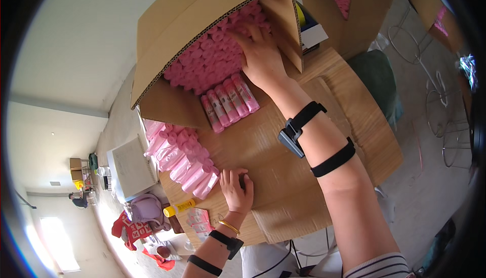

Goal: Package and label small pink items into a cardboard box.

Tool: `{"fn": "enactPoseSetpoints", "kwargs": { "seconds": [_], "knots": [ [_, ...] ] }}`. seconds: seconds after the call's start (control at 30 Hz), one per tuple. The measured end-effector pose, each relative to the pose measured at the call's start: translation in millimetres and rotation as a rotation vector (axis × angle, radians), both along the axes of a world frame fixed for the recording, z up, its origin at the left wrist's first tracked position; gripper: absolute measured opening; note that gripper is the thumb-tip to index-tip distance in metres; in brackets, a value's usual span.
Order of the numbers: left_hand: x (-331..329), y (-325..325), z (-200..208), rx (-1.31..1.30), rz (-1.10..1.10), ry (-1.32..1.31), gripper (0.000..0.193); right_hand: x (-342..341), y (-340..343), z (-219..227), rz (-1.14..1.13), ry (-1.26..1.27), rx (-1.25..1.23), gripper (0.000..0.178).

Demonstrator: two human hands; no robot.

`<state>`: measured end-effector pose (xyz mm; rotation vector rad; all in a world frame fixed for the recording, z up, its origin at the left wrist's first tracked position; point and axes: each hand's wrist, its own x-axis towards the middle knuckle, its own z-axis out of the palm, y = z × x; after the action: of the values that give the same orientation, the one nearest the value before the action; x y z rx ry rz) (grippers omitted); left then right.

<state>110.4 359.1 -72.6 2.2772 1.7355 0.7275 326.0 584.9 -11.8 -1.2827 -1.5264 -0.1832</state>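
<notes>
My right hand (261, 57) reaches into an open cardboard box (202, 22) lying on its side, its fingers stretched out against a dense stack of pink plastic rolls (207, 55). Its fingertips blend into the stack's shade. In front of the stack, at the box's opening, several pink rolls with printed labels (230, 103) lie side by side. My left hand (236, 191) rests on a flat cardboard sheet (283, 161) with the thumb apart from the fingers and nothing visible in it. Just left of it is a heap of unlabelled pink rolls (185, 159).
The wooden table (377, 151) has a curved right edge. A yellow tube (179, 207) and small printed labels (200, 221) lie at its left edge. Another box of pink rolls (349, 25) stands at the back right. Wire-framed stools (430, 85) are on the floor to the right.
</notes>
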Motion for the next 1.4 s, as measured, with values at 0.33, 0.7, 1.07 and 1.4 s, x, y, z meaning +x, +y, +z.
{"fn": "enactPoseSetpoints", "kwargs": {
  "seconds": [0.33,0.7,1.07,1.4],
  "knots": [
    [-1.0,-1.3,0.2,-0.051,0.028,-0.006,0.014,-21.8,-11.8,2.0,0.039,0.005,-0.041,0.046],
    [-2.1,-1.4,2.9,-0.042,0.022,-0.031,0.016,-21.6,-26.5,-21.8,0.001,0.028,-0.356,0.034],
    [-5.3,-0.5,0.9,-0.016,0.016,-0.013,0.015,-67.5,-76.7,-55.8,-0.033,-0.17,-0.529,0.049],
    [5.0,0.0,-6.0,0.017,0.006,0.038,0.011,-87.9,-77.4,-70.7,-0.141,-0.11,-0.53,0.046]
  ]
}}
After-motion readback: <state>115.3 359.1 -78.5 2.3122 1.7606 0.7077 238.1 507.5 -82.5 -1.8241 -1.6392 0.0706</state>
